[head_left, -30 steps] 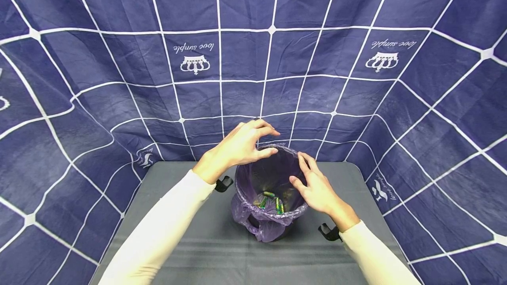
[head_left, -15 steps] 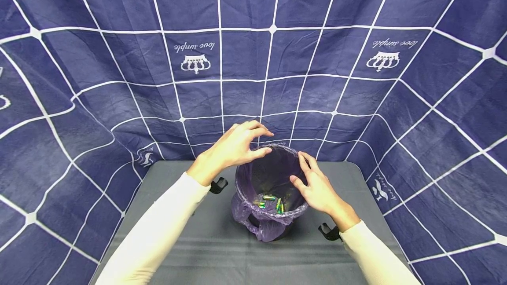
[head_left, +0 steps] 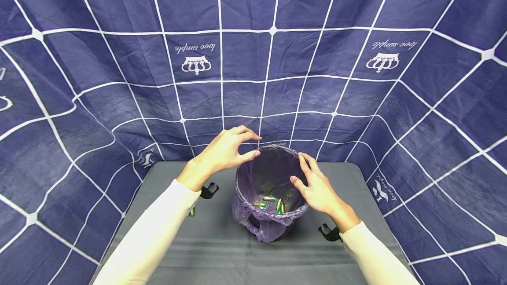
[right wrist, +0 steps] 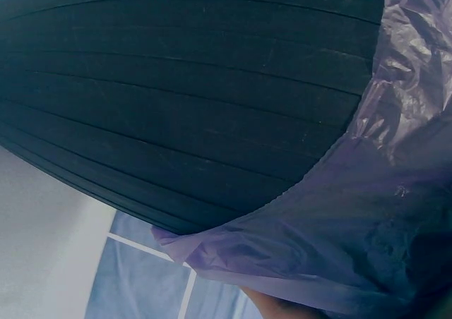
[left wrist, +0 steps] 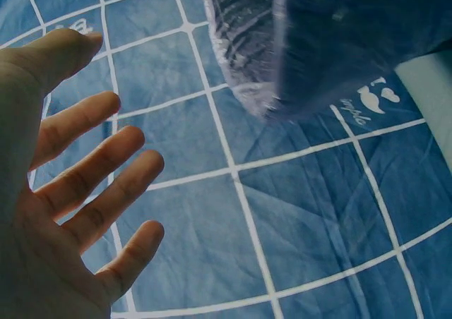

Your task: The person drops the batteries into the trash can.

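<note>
A dark trash can (right wrist: 176,107) with a thin purple bag (head_left: 269,230) folded over its rim stands in the middle of the table. At its bottom lie several small green-and-gold batteries (head_left: 279,206). My left hand (head_left: 223,149) hovers just left of the far rim, fingers spread and nothing in them; the left wrist view shows its palm (left wrist: 63,227) bare. On the right rim rests my right hand (head_left: 318,188), fingers fairly straight along the edge and thumb over the inside. The right wrist view has most of that hand hidden behind the bag.
Beside my left sleeve a small green-and-gold piece (head_left: 192,212) lies on the grey table (head_left: 222,250), partly covered by the arm. A blue cloth (head_left: 245,56) with white grid lines encloses the table at the back and sides.
My left hand has moved left, away from over the can, uncovering the green-and-gold piece by the sleeve. Batteries in the can shifted slightly, then lay still. The right hand has stayed put.
</note>
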Tool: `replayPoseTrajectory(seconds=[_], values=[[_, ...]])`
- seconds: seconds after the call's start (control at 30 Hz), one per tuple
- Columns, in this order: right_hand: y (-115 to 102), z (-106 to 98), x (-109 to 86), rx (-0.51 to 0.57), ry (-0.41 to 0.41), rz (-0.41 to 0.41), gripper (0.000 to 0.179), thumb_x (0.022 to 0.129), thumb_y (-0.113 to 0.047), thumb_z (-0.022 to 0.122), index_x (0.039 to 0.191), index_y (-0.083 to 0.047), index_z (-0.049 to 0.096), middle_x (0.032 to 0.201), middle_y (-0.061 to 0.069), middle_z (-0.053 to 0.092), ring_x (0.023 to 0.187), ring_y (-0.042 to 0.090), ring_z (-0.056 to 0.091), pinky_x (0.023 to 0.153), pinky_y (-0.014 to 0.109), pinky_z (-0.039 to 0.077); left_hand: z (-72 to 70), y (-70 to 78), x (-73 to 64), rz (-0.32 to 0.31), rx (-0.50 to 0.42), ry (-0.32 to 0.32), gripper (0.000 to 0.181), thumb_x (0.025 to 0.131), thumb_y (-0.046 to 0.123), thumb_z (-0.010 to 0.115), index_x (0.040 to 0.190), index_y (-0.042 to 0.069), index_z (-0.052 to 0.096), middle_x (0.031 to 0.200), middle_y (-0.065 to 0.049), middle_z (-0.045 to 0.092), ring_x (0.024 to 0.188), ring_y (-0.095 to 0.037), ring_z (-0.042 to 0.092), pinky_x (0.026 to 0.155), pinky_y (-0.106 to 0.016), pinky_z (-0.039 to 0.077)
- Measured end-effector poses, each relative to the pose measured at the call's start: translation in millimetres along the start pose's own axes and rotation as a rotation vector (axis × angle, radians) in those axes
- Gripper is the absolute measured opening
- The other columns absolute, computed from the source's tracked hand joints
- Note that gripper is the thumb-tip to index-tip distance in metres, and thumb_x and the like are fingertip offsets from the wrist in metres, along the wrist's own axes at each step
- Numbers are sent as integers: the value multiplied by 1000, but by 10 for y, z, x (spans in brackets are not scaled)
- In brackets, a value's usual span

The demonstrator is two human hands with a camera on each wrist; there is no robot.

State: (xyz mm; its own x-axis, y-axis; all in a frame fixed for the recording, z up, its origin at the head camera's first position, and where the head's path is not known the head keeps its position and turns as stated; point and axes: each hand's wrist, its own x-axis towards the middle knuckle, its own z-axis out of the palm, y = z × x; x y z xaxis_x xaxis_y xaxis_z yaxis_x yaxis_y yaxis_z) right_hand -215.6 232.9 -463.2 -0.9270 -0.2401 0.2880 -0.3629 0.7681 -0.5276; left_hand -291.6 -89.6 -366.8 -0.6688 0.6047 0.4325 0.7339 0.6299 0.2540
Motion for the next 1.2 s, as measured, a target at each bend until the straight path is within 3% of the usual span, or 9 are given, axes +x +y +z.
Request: replayPoseTrajectory(seconds=[0.13,0.27,0.4,0.83,1.03,1.2], values=[[-2,2,-1,-1,1,0,79,117,-30,67,179,6,33,187,24,34,165,54,51,131,73,46,24,-72,-117,-41,-19,-3,42,105,39,86,142,18,83,139,-7,81,134,-32,80,117,-67,58],[-3,1,-2,2,-5,7,79,116,-28,67,179,6,33,188,25,33,166,55,50,131,74,45,53,-168,-265,-68,-33,9,42,104,36,88,141,17,83,139,-7,82,134,-34,80,118,-63,59],[2,-2,2,5,-14,18,81,116,-30,68,180,6,32,188,24,32,167,54,49,132,74,44,86,-279,-407,-88,-51,32,40,104,34,89,141,17,84,139,-7,82,131,-35,82,113,-57,64],[-3,1,1,0,-7,5,79,117,-30,66,179,6,33,188,24,33,166,53,51,131,72,46,213,-636,-901,-175,-94,56,37,103,28,90,138,16,85,136,-10,82,122,-37,84,109,-58,66],[-2,-7,-1,-5,1,4,78,117,-30,66,179,6,34,187,23,34,165,52,52,130,72,47,317,-793,-1168,-188,-85,71,33,102,20,91,133,13,86,127,-10,83,114,-37,83,99,-59,66],[17,2,-4,-5,0,2,78,117,-29,66,179,6,34,188,23,34,166,52,51,130,72,47,402,-907,-1404,-247,-80,62,32,102,20,91,133,14,86,126,-9,83,113,-36,83,97,-60,67]])
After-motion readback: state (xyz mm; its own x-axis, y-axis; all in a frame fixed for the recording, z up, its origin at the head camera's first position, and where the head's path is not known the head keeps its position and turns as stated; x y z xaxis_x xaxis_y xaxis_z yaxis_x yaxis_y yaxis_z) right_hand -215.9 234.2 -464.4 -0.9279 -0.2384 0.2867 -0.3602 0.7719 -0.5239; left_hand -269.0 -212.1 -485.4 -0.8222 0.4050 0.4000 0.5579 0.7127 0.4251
